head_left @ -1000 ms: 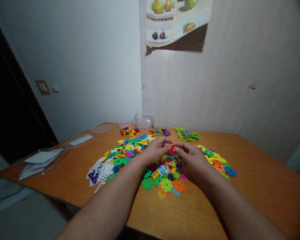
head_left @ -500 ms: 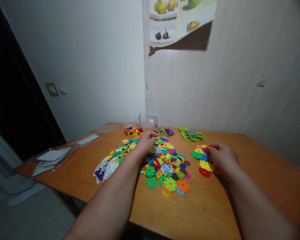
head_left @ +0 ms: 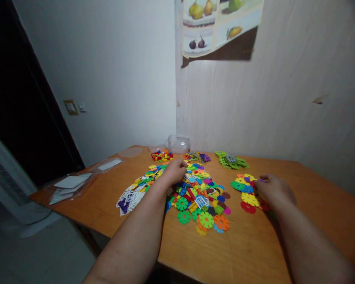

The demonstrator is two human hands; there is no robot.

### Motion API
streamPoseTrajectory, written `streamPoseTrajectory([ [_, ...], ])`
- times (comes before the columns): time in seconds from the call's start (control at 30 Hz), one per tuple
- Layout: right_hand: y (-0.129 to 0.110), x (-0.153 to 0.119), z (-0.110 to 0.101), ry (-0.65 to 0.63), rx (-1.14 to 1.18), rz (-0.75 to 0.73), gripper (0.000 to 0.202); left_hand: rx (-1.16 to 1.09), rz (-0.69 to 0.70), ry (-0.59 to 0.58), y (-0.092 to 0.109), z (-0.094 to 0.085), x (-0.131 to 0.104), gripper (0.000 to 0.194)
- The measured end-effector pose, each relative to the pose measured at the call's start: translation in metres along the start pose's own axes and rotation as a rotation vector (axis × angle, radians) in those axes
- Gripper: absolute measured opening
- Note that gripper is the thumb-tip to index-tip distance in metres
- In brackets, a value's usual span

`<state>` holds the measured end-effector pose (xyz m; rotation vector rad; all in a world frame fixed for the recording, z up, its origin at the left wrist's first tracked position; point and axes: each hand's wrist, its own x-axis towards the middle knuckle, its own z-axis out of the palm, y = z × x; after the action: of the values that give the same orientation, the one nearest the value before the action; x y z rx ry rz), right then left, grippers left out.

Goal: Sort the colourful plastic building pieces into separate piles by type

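My left hand (head_left: 176, 172) hovers over the far part of a big mixed pile of plastic pieces (head_left: 192, 185), fingers curled together. Whatever they pinch, if anything, is hidden. At the right, my right hand (head_left: 276, 191) is beside a smaller group of notched discs (head_left: 248, 199) in yellow, red, green, blue and orange. Between its thumb and fingers shows a purple disc (head_left: 262, 180), seen only in part. A red disc (head_left: 252, 184) lies just left of these fingertips. Green and orange notched discs (head_left: 206, 220) form the near edge of the mixed pile.
Along the back are small red-and-yellow bricks (head_left: 162, 155), a purple-and-grey heap (head_left: 197, 157) and green interlocking pieces (head_left: 231, 159). Behind stands a clear plastic box (head_left: 179, 144). White lattice pieces (head_left: 130, 200) lie left, and clear bags (head_left: 72, 185) rest near the table's left edge.
The whole view has shifted slightly. My right hand has drawn a little to the right, the red disc now lies clear of its fingertips, and purple shows there. My left hand stays over the pile.
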<state>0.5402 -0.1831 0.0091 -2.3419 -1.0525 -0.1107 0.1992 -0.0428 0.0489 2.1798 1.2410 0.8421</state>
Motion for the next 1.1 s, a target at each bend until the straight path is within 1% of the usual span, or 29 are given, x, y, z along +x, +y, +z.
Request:
streamPoseTrajectory([
  [0.1, -0.008, -0.003, -0.004, 0.038, -0.02, -0.014, 0.05, 0.053, 0.029, -0.099, 0.005, -0.002, -0.004, 0.022],
  [0.2, -0.022, -0.011, -0.007, 0.093, 0.038, -0.101, 0.046, 0.123, 0.075, -0.251, 0.01, -0.003, -0.009, 0.022],
  [0.27, -0.034, -0.018, -0.006, 0.093, 0.093, -0.16, 0.044, 0.162, 0.127, -0.34, 0.012, -0.003, -0.011, 0.022],
  [0.37, -0.053, -0.035, -0.003, 0.073, 0.15, -0.267, 0.039, 0.193, 0.176, -0.391, 0.014, -0.004, -0.012, 0.024],
  [0.43, -0.066, -0.048, -0.001, 0.029, 0.178, -0.327, 0.035, 0.199, 0.186, -0.392, 0.014, -0.004, -0.013, 0.024],
  [0.5, -0.078, -0.062, 0.001, -0.053, 0.196, -0.371, 0.033, 0.191, 0.18, -0.396, 0.015, -0.006, -0.014, 0.025],
  [0.6, -0.092, -0.078, 0.0, -0.139, 0.143, -0.432, 0.032, 0.168, 0.175, -0.428, 0.017, -0.008, -0.016, 0.023],
  [0.73, -0.103, -0.088, -0.002, -0.131, 0.005, -0.483, 0.041, 0.139, 0.192, -0.433, 0.02, -0.01, -0.018, 0.022],
  [0.83, -0.105, -0.088, 0.0, -0.135, -0.055, -0.497, 0.046, 0.089, 0.202, -0.369, 0.023, -0.008, -0.019, 0.02],
  [0.97, -0.103, -0.086, 0.007, -0.138, -0.05, -0.499, 0.047, 0.102, 0.24, -0.233, 0.033, -0.007, -0.021, 0.017],
  [1.03, -0.102, -0.085, 0.01, -0.131, -0.036, -0.494, 0.046, 0.145, 0.261, -0.213, 0.041, -0.009, -0.022, 0.017],
  [1.1, -0.101, -0.085, 0.012, -0.136, -0.015, -0.49, 0.044, 0.203, 0.265, -0.22, 0.048, -0.014, -0.023, 0.019],
])
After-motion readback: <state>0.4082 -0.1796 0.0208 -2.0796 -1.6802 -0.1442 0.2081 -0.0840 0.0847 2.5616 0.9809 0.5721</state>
